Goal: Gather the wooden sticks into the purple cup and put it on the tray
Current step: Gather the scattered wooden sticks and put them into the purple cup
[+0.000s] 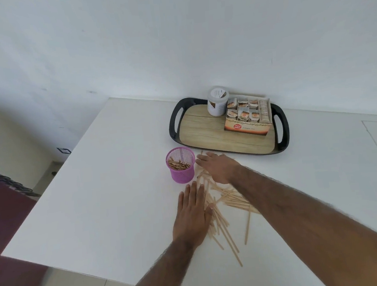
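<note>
We have both hands spread flat, holding nothing. The left hand [192,213] lies palm-down at the pile's nine o'clock edge, and the right hand [217,166] lies over its twelve o'clock end. The wooden sticks [230,199] lie loose and crossed on the table [95,185], with a few strays trailing toward six o'clock. The purple cup [181,166], with some sticks in it, stands upright at the pile's eleven o'clock, just beside our right fingertips. It is not yet on the tray [173,121] at one o'clock. We judge three risks. A sweep of the right hand could knock the light cup over and spill it. Raking flat could push strays off the near table edge. A crossed bundle could jam at the rim.
</note>
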A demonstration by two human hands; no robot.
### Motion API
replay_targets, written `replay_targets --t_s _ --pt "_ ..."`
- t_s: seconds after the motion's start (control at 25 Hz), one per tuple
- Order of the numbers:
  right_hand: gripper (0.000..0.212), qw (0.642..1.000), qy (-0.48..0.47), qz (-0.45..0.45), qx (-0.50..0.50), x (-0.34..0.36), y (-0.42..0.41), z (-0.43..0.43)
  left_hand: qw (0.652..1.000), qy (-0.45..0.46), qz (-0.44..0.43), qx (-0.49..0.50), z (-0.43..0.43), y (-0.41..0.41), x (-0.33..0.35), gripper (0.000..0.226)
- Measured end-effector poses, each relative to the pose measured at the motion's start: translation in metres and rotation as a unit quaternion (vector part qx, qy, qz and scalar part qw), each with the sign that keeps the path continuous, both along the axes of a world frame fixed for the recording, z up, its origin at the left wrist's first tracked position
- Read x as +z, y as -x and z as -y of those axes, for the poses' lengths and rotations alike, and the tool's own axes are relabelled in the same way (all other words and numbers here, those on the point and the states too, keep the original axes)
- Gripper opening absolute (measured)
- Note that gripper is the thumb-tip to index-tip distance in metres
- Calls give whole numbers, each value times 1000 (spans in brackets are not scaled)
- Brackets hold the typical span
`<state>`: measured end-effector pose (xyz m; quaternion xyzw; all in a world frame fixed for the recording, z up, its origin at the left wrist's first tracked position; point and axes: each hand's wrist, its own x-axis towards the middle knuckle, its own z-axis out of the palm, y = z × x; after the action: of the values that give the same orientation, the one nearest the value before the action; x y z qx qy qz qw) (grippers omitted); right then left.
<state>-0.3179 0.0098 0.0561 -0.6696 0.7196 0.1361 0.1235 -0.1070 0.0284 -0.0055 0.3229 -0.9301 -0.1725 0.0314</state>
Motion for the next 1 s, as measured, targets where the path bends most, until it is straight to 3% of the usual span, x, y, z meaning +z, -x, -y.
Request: replay_targets --t_s 0.32,0.48,0.68,0.76,1.0 --pt "57 996 40 -64 -51 -3 -2 -41 1000 -10 23 0 -1 2 -2 72" --pt "35 989 69 -112 -69 1 -7 -74 1000 0 29 -3 -1 2 -2 76" --pt "37 969 72 -40 -231 10 21 -64 999 4 40 -12 -1 3 1 80" --pt "38 972 44 -33 -228 6 22 -65 999 7 47 -17 -1 3 2 85" --pt "42 985 86 -32 -143 -6 -3 -101 998 19 56 -13 -2 6 -1 85"
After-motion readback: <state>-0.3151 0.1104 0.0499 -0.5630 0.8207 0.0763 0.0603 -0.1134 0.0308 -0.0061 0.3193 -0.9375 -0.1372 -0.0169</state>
